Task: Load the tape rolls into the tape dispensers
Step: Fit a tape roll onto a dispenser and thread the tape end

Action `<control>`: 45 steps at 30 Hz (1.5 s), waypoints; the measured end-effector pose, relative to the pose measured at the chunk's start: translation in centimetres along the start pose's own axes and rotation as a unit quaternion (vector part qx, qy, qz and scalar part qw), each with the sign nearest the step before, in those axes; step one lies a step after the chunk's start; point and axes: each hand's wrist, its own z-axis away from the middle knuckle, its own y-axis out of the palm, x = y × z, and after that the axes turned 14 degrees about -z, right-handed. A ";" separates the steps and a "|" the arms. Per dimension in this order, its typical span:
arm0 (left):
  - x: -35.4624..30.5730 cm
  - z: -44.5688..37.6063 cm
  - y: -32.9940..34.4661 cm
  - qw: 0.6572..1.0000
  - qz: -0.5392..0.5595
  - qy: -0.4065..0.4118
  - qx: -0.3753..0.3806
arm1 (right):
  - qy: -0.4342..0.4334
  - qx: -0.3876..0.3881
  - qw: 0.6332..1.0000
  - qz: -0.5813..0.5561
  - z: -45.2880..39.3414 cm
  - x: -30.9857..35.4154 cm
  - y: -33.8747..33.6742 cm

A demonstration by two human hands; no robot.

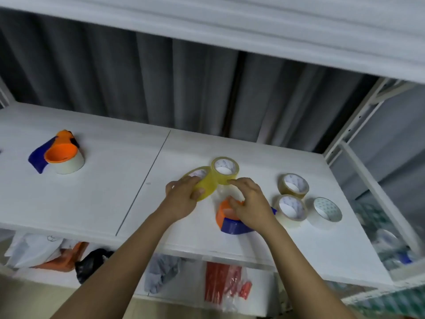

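My left hand grips a yellow tape roll, tilted on its edge above the white shelf. A second yellow roll stands just behind it, and my right index finger touches its front. My right hand rests on an orange and blue tape dispenser lying near the shelf's front edge; its palm hides most of the dispenser. A clear strip of tape seems to stretch between the held roll and the dispenser, but it is faint. Far left stands another orange and blue dispenser with a white roll in it.
Two brownish tape rolls and a white patterned roll lie to the right of my right hand. Grey curtain hangs behind the shelf. Below the shelf are bags, cloth and red packets. A white rack frame stands at right.
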 end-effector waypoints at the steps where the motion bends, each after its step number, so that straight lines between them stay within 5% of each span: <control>1: -0.3 -0.3 -0.6 1.000 0.018 0.010 0.003 | -0.007 -0.001 0.999 -0.032 0.1 0.3 0.2; 6: -1.4 -1.0 -3.4 0.988 -0.066 0.139 0.016 | -0.007 0.040 0.994 -0.099 -1.2 2.2 -0.7; 12: -2.8 -1.4 -4.6 0.925 -0.235 0.298 0.005 | -0.002 0.134 0.990 -0.048 -3.4 2.2 -1.9; 17: -3.8 -1.8 -4.6 0.905 -0.219 0.363 -0.031 | 0.023 0.108 0.992 -0.054 -3.7 0.7 -1.8; 20: -3.3 -2.0 -3.4 0.955 -0.075 0.260 -0.123 | 0.084 -0.012 0.991 -0.103 -3.0 -1.0 -1.6; 22: -3.3 -2.5 -2.1 0.986 0.031 0.136 -0.096 | 0.126 -0.101 0.976 -0.145 -2.1 -2.3 -1.6; 26: -3.5 -3.8 1.6 0.990 0.087 -0.032 0.103 | 0.145 -0.178 0.954 -0.193 -0.6 -4.1 -1.7; 31: -4.8 -4.3 4.5 0.933 0.068 -0.038 0.351 | 0.143 -0.194 0.943 -0.229 0.4 -4.4 -2.0; 38: -6.7 -4.3 4.9 0.935 -0.082 -0.066 0.337 | 0.146 -0.202 0.938 -0.241 1.7 -4.0 -2.5; 42: -7.1 -4.5 4.4 0.954 -0.031 -0.091 0.283 | 0.138 -0.200 0.935 -0.257 1.8 -3.6 -2.7; 45: -6.9 -4.4 3.3 0.958 0.120 -0.107 0.238 | 0.131 -0.203 0.923 -0.299 1.7 -3.3 -2.7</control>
